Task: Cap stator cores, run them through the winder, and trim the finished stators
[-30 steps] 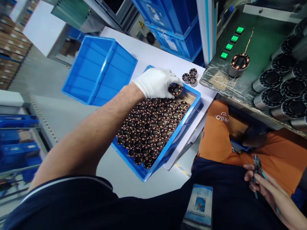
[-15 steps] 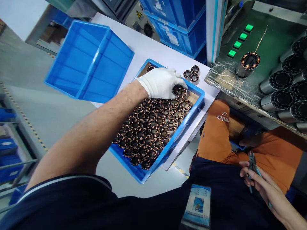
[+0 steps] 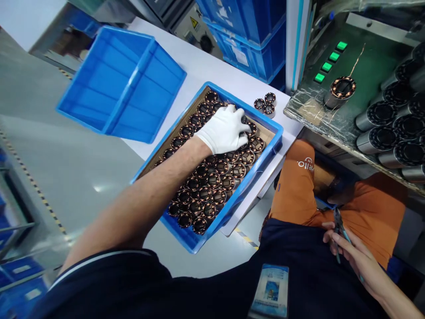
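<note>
My left hand [image 3: 227, 129], in a white glove, is over the upper part of a blue crate [image 3: 195, 249] filled with ring-shaped wound coil parts [image 3: 213, 180]. Its fingers are spread and rest on the parts near the crate's far right side; the glove hides some of the rings beneath. My bare right hand [image 3: 345, 246] is low over my lap, with its fingers round a pair of pliers [image 3: 339, 226], jaws pointing up.
Outside the crate, three coil parts [image 3: 264, 104] stand on the white table [image 3: 186, 48]. An empty blue crate [image 3: 122, 84] leans at the left. At the right, a bench [image 3: 299, 99] holds one wired part [image 3: 343, 88] and several metal cylinders [image 3: 375, 113]. Blue crates [image 3: 245, 48] are stacked behind.
My left hand has moved left, away from the ring at the crate's right corner, and its fingers have spread. My right hand still holds the pliers. The view has shifted slightly.
</note>
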Demonstrator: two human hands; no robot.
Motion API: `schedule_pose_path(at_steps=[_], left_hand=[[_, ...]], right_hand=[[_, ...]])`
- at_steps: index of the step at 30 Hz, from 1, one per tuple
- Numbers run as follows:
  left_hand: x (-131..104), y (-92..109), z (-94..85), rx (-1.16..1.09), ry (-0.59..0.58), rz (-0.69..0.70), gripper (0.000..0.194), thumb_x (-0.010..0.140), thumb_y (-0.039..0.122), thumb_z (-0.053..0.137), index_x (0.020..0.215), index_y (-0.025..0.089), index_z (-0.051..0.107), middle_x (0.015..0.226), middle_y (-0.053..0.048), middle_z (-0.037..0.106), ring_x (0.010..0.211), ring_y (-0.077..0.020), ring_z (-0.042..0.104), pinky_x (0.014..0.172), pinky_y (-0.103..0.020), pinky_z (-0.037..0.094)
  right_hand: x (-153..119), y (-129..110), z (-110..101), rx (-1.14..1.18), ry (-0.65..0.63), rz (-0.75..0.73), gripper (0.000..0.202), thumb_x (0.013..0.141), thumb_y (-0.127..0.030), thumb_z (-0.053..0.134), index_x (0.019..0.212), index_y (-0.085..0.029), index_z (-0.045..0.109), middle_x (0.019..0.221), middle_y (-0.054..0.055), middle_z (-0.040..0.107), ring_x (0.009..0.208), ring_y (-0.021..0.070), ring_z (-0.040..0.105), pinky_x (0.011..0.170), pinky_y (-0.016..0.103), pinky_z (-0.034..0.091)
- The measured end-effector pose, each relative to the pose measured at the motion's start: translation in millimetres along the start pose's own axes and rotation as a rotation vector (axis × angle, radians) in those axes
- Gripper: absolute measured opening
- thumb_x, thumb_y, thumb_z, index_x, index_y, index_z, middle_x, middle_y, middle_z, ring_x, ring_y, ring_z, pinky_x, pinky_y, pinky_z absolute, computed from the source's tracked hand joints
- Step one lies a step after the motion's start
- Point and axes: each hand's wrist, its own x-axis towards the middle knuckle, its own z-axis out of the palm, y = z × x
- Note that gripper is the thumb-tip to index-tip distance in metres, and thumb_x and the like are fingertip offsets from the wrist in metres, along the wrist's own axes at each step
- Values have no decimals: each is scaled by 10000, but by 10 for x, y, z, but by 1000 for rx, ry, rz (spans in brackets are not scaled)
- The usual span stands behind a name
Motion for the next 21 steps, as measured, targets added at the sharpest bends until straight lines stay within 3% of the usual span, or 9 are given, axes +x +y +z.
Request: schedule_pose_path(at_steps=[3,7,9,11,13,16,19,21], left_hand=[[-9,-59,-19,-23,23,-13,222,805,470,709,912,294,793,939,-76,519,937,-299,393,1079,-690,465],[96,52,-295,-56,125,6,235,834,507,735,959,319,802,915,-73,561,893,-292,406,1034,-632,522],[240,323,-451,-145,263,28,340,895,537,759,1149,315,801,1066,-90,657,980,-306,512,1058,-605,541],[462,737,-526,-274,394,45,501,922,545,826,1343,282,754,1289,-121,702,1145,-323,610,1122,-574,550],[754,1205,-485,-336,455,19,577,918,470,901,1418,244,724,1395,-152,704,1302,-346,630,1204,-554,527],[1220,1739,-282,-327,483,-92,444,978,408,856,1350,187,756,1392,-204,710,1345,-410,646,1203,-590,523],[1470,1909,-119,-417,488,-229,293,942,441,848,1106,209,775,1262,-176,772,1389,-462,639,1231,-628,500],[1409,1902,-98,-635,537,-239,254,939,465,813,961,232,714,1140,-133,783,1357,-438,672,1244,-635,505]], right_hand=[[9,-2,-17,-17,-17,-25,697,967,-754,819,1451,-254,770,1128,61,782,933,236,616,901,378,522],[61,22,36,46,13,-42,700,948,-689,847,1494,-263,743,1108,56,779,931,239,622,871,372,516],[105,34,86,105,13,-72,701,932,-587,847,1546,-280,704,1142,51,781,955,234,630,859,355,508],[135,23,132,144,-8,-114,683,912,-449,795,1565,-282,686,1194,55,780,990,231,629,851,342,494],[124,-26,163,157,-55,-148,703,865,-335,725,1563,-270,686,1231,63,778,1023,233,631,861,342,485],[13,-137,169,167,-159,-185,752,841,-298,658,1592,-267,667,1220,68,774,1009,239,654,896,368,492],[-146,-185,106,123,-216,-267,699,932,-331,608,1628,-284,653,1207,68,766,970,234,660,943,398,507],[-232,-153,30,59,-192,-342,670,980,-334,591,1647,-293,647,1205,68,760,979,232,658,968,407,527]])
